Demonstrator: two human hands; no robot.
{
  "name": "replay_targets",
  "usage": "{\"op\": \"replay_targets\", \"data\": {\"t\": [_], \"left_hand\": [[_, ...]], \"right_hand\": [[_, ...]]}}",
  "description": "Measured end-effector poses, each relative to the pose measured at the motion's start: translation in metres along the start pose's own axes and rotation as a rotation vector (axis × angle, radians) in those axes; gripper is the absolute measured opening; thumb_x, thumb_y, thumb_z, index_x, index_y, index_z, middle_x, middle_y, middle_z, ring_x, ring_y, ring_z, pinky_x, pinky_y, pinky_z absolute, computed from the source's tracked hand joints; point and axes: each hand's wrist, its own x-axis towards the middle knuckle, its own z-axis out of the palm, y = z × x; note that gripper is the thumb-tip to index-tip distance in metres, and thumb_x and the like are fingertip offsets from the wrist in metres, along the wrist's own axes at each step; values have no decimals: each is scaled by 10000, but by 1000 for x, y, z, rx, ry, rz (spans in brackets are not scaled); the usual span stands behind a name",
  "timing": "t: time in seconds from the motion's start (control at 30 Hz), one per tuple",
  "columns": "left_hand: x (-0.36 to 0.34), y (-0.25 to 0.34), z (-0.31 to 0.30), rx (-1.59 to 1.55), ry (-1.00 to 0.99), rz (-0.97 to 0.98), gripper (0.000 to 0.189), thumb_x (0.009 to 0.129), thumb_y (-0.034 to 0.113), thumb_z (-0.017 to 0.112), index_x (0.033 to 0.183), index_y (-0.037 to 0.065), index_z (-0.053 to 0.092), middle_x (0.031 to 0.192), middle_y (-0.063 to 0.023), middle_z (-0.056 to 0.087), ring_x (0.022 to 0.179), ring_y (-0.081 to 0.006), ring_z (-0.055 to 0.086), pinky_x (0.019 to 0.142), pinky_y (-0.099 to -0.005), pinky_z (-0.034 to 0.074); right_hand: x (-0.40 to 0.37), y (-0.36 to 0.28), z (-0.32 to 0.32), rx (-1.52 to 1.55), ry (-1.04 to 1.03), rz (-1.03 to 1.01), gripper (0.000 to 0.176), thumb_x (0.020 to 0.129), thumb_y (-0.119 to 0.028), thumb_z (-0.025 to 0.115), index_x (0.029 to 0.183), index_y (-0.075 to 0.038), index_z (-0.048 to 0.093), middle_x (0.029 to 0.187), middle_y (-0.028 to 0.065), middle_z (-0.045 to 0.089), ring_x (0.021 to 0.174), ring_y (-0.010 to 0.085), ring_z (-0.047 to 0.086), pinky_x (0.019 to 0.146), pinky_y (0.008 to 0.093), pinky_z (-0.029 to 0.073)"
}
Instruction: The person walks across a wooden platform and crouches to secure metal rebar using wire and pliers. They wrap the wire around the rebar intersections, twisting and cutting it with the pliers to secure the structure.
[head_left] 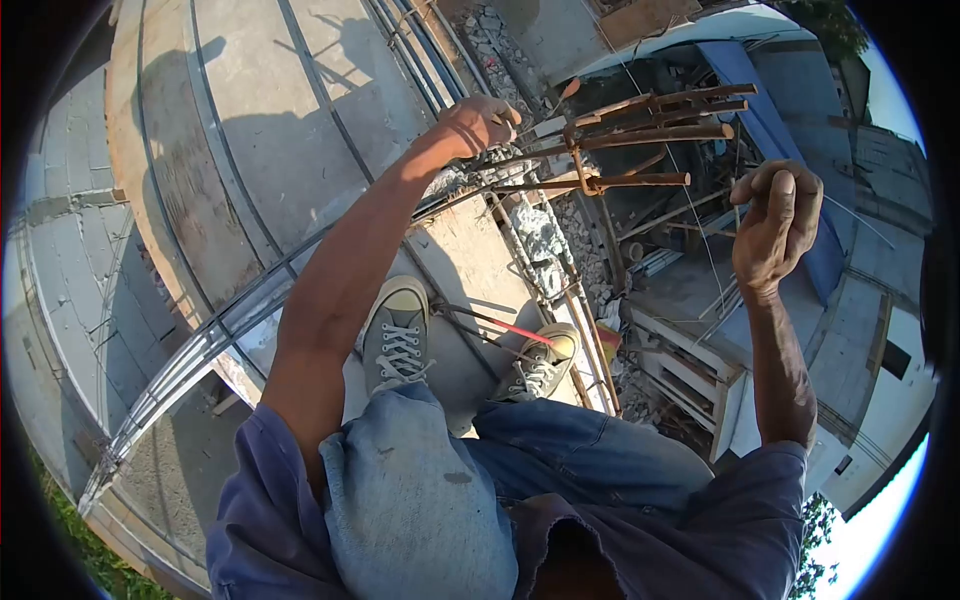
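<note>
My left hand (485, 125) is at the base of a column of rusty rebar (660, 132), its fingers curled inward. Whatever those fingers may pinch is hidden. A rusty tie bar (578, 165) loops around the rebar. Off to the right, my right hand (778, 222) is raised apart from the bars with its fingers folded closed; anything in it is too small to name. Between my shoes lies a two-handled tool like pincers (505, 327), one handle red.
I squat on formwork boards (470, 255) crossed by long steel bars (215, 140). At the right, the edge drops to rubble (590, 235) and a lower area with a timber frame (690, 370). A thin line (690, 175) runs past the rebar tips. A blue sheet (745, 90) hangs beyond.
</note>
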Motion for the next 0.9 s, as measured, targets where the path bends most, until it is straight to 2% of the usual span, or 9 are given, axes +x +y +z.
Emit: {"op": "replay_targets", "data": {"t": [0.1, 0.2, 0.23, 0.33, 0.53, 0.67, 0.77, 0.83, 0.9], "left_hand": [[3, 15, -2, 208, -27, -126, 331, 737, 325, 743, 1016, 148, 722, 930, -63, 715, 876, -214, 668, 779, -350, 513], [1, 13, 9, 203, 126, -106, 271, 753, 293, 682, 956, 124, 742, 764, -83, 698, 698, -189, 657, 680, -342, 504], [0, 12, 10, 306, 168, -90, 264, 774, 297, 670, 959, 122, 738, 769, -93, 695, 698, -192, 656, 677, -341, 504], [-5, 8, 13, 346, 189, -95, 290, 794, 351, 674, 966, 125, 729, 777, -97, 696, 717, -209, 662, 691, -357, 506], [-5, 33, 9, 342, 217, -241, 460, 742, 463, 688, 889, 27, 691, 770, -162, 684, 774, -278, 677, 697, -403, 514], [1, 35, 1, 308, 178, -244, 414, 750, 406, 673, 857, 6, 664, 782, -179, 670, 760, -296, 663, 700, -413, 510], [14, 8, 10, 238, 171, -152, 293, 762, 286, 716, 941, 55, 685, 833, -141, 683, 802, -260, 656, 737, -366, 514], [16, 14, 3, 224, 89, -91, 308, 765, 300, 723, 951, 59, 686, 830, -140, 682, 791, -252, 655, 725, -359, 514], [3, 47, -11, 272, 23, -92, 292, 792, 312, 717, 955, 70, 698, 806, -128, 680, 745, -224, 647, 671, -346, 509]], "right_hand": [[-91, 14, 18, -245, -855, 92, 171, 945, -152, 559, 992, 12, 552, 797, 125, 590, 654, 232, 606, 595, 338, 497], [-215, 58, 50, -65, -1220, 369, 309, 883, -159, 627, 1161, -56, 538, 1032, 183, 589, 869, 317, 627, 701, 407, 518], [-240, 63, 65, -159, -1286, 258, 421, 861, -242, 660, 1219, -93, 496, 1109, 182, 540, 919, 349, 605, 754, 440, 510], [-255, 46, 107, -385, -1242, 188, 466, 826, -321, 672, 1171, -66, 490, 1193, 171, 503, 1095, 376, 533, 901, 468, 455], [-260, 31, 117, -529, -1272, 269, 447, 794, -126, 619, 1209, -85, 457, 1120, 157, 518, 1065, 329, 532, 850, 461, 482], [-238, 32, 101, -242, -1164, 251, 490, 772, -96, 607, 1244, -59, 483, 1092, 164, 548, 974, 366, 579, 886, 461, 457], [-209, 33, 71, -68, -1433, 418, 377, 831, -128, 593, 1188, -30, 520, 1036, 194, 565, 979, 303, 603, 843, 434, 504], [-178, 15, 44, 186, -1305, 1109, 284, 912, -201, 579, 1136, -29, 544, 1019, 176, 568, 830, 215, 643, 686, 360, 544], [-169, 24, 5, 59, -1106, 1114, 298, 948, -288, 571, 1087, -25, 558, 906, 127, 597, 748, 136, 631, 603, 297, 535]]}}
